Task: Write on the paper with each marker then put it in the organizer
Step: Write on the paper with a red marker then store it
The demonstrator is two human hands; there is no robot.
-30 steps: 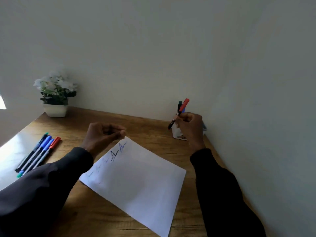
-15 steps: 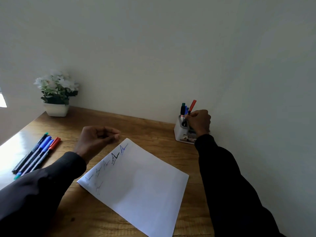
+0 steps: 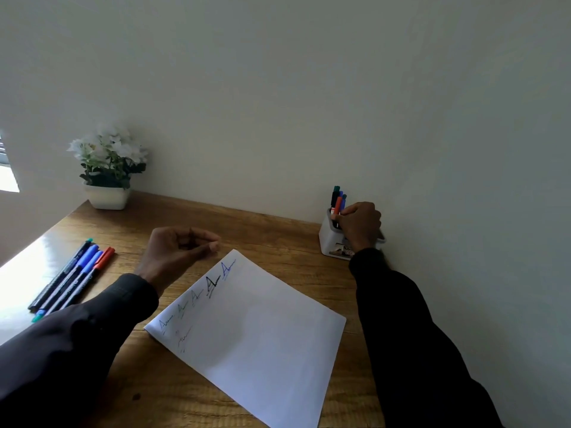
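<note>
1. The right hand [image 3: 360,225] is at the small white plastic organizer [image 3: 328,240], far right of the wooden table [image 3: 278,233] and right up against the wall. Its fingertips are pinched on the red-capped marker [image 3: 338,205].
2. That marker stands nearly upright w/ its lower end down inside the organizer's top opening, cap pointing up.
3. Already in the same opening: a bunch of other markers [image 3: 336,191], green and blue caps sticking up just behind the red one.
4. The left hand [image 3: 182,251] holds nothing, fingers curled in and thumb tip meeting them. It's just beside the far corner of the paper.
5. The white sheet of paper [image 3: 262,335] lies flat and skewed in the middle of the table, btwn both dark sleeves.
6. Writing on it: a row of scribbles along the left edge, each starting w/ what looks like a capital "A", in blue, black and green ink. The rest is too squiggly to read.
7. Four loose markers [image 3: 81,273] lie side by side on the left (green, blue, blue, red caps). Barrel print is too small to make out.
8. There's some sticker/pic low on the organizer's front, unreadable tbh.
9. A white pot of white flowers [image 3: 106,197] sits in the far left corner.
</note>
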